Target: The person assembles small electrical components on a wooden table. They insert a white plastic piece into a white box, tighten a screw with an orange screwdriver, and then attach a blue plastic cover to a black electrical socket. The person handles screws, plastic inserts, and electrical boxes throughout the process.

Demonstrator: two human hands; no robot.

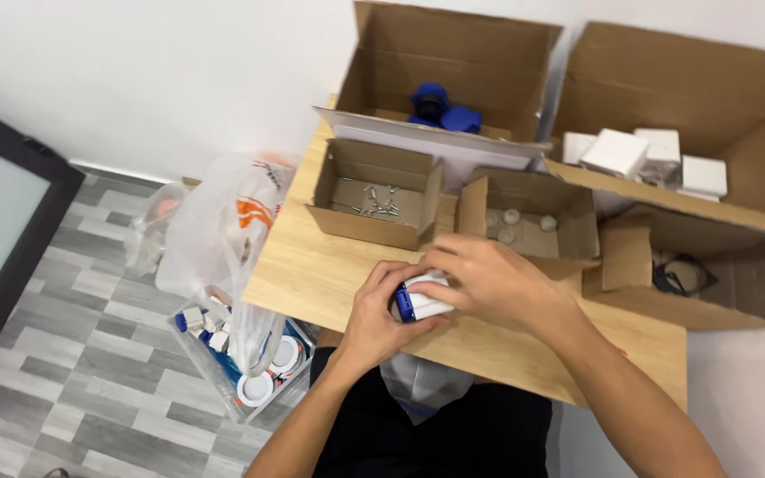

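1. On the floor, off the surface's left edge, a clear plastic bag (223, 230) slumps over a clear bin (241, 372) of small white and blue parts.
2. The left hand (382, 314) lies at the near edge of the wooden surface (312, 274), about midway along it. Its grip is curled closed around the near, blue end of a small white and blue part (422, 301), thumb on top and fingers beneath.
3. That part looks like moulded plastic, so I judge it light, stiff and smooth, a little slippery under bare skin. It is small enough to be pinched with the fingertips, and its flat white sides seem the best place to hold it.
4. The right hand (489, 279) covers the far, white end of the same part, fingers bent over it and pressing down. This grip is also closed on it; how the fingertips sit underneath is hidden.
5. Just behind the hands, a small open box (374, 190) holds loose screws (378, 202).
6. Next to it on the right, another small box (533, 221) holds a few pale round pieces (511, 217).
7. At the back edge, a large box (453, 62) contains blue parts (440, 106).
8. Past the right edge, a big box (692, 84) holds white cartons (639, 150), and a lower box (710, 283) holds a dark cable (679, 274).
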